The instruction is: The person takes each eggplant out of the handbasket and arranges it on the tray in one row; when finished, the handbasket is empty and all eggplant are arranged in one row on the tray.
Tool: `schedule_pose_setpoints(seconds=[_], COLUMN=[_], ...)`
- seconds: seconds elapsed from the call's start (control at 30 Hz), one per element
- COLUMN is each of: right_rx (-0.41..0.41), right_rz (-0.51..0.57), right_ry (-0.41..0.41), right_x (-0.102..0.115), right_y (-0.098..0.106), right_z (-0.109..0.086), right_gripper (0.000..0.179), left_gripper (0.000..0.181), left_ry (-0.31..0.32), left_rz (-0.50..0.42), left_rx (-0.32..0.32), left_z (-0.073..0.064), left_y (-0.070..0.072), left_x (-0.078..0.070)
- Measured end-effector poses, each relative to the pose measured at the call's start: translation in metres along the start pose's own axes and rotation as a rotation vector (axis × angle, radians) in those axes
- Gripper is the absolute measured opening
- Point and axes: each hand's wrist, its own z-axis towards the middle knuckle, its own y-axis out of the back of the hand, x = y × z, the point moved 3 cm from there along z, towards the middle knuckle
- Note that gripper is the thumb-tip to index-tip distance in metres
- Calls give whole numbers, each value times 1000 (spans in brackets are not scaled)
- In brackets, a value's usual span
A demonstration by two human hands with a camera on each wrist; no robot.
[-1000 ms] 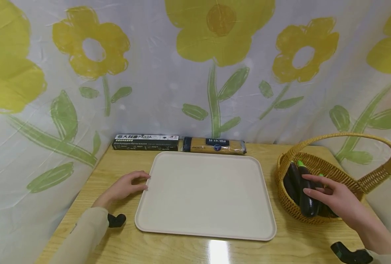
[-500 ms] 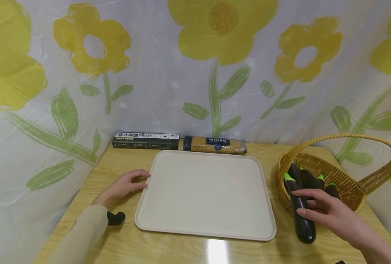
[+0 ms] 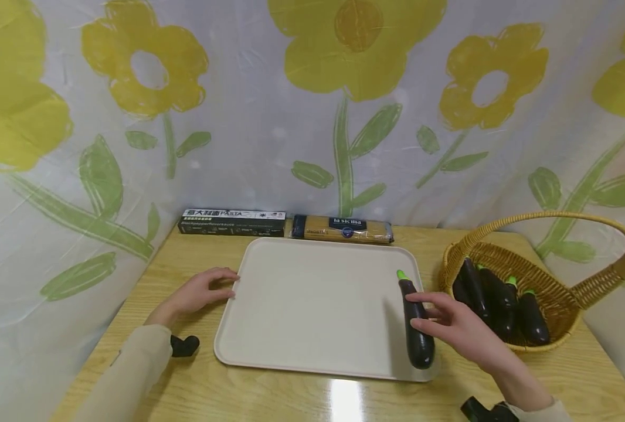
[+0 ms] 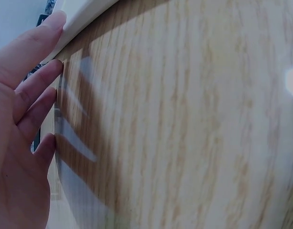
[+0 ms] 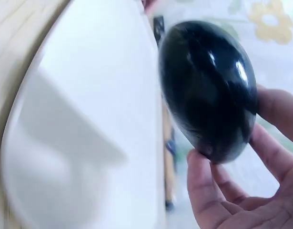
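My right hand [image 3: 462,328] pinches a dark purple eggplant [image 3: 417,328] with a bright green stem end, held over the right side of a white tray [image 3: 312,305]. In the right wrist view the rounded end of the eggplant [image 5: 208,90] fills the middle, thumb and fingers around its side, and its shadow falls on the tray. At the tray's left edge my left hand [image 3: 201,293] rests with relaxed fingers, fingertips right at the rim. The left wrist view shows this hand [image 4: 22,124] with nothing in its grasp, beside the wooden tabletop.
A wicker basket [image 3: 560,337] with a tall handle stands at the right, several eggplants [image 3: 533,319] inside. Behind the tray lie a dark pasta box [image 3: 232,224] and a spaghetti packet [image 3: 341,230]. A flowered curtain [image 3: 249,146] hangs behind the wooden table [image 3: 275,395].
My right hand has lifted the eggplant out of the basket and carried it left over the tray. The left hand has stayed at the tray's left edge.
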Motion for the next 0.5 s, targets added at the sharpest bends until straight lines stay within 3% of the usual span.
schedule_pose_setpoints(seconds=[0.27, 0.5], right_rx=[40, 107], right_rz=[149, 114], right_ry=[55, 142], right_x=[11, 31], right_y=[-55, -93], right_z=[60, 106], right_gripper=[47, 48], left_gripper=[38, 39], left_ry=[-27, -20], left_rz=[11, 21], left_rx=[10, -2], left_z=[0, 0], left_y=[0, 1], left_x=[-1, -3])
